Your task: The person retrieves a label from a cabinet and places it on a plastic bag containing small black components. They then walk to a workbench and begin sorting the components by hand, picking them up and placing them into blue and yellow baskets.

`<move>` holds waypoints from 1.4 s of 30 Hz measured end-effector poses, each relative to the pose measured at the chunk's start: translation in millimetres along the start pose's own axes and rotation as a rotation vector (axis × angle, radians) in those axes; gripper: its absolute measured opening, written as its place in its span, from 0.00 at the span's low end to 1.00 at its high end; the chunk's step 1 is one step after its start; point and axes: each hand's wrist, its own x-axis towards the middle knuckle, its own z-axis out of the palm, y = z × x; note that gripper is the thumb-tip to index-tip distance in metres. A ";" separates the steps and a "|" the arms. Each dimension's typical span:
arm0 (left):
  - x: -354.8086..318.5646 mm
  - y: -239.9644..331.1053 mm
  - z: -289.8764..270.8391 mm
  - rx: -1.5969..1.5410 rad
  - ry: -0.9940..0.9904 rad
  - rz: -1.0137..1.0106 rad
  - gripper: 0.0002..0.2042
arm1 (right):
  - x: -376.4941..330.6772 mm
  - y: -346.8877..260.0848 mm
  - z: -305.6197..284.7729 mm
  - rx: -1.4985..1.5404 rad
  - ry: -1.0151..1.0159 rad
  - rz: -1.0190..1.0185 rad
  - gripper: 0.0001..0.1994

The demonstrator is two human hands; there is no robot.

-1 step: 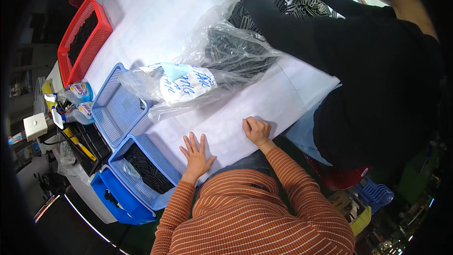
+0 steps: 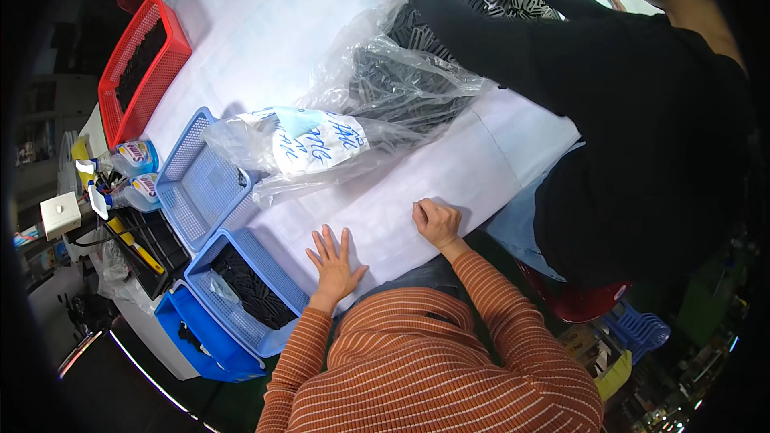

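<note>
My left hand (image 2: 333, 266) lies flat on the white table covering (image 2: 385, 207), fingers spread, with nothing in it. It is beside the blue basket (image 2: 255, 250) that holds black strip-like pieces (image 2: 249, 287) and a small clear plastic bag (image 2: 221, 288). Farther right, my right hand (image 2: 437, 223) rests on the covering near the table's edge, curled into a loose fist; nothing shows in it. Beyond both hands sprawls a large clear plastic bag (image 2: 321, 180) with a handwritten white label (image 2: 317, 143); its far part covers more black pieces (image 2: 397, 84).
Across the table at right, a person in black sleeves (image 2: 513, 52) works gloved hands over a pile of dark pieces (image 2: 513, 4). To the left stand an empty blue basket (image 2: 200, 184), a red basket (image 2: 164, 64) of black pieces, spray bottles (image 2: 136, 192) and a blue bin (image 2: 188, 345).
The other person's arms and gloved hands have shifted slightly over the pile, and the bag's right edge has moved a little. My hands have stayed in place.
</note>
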 end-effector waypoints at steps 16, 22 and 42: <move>1.9 -5.6 6.2 -0.021 -0.026 0.012 0.49 | -1.6 0.8 0.6 -0.002 -0.020 0.018 0.09; 2.1 -6.0 6.1 -0.034 -0.026 0.012 0.50 | -0.4 0.4 -0.7 0.002 -0.020 0.018 0.09; 4.8 -5.0 6.7 -0.053 -0.039 -0.008 0.52 | 7.9 1.4 -7.3 0.093 -0.052 0.027 0.09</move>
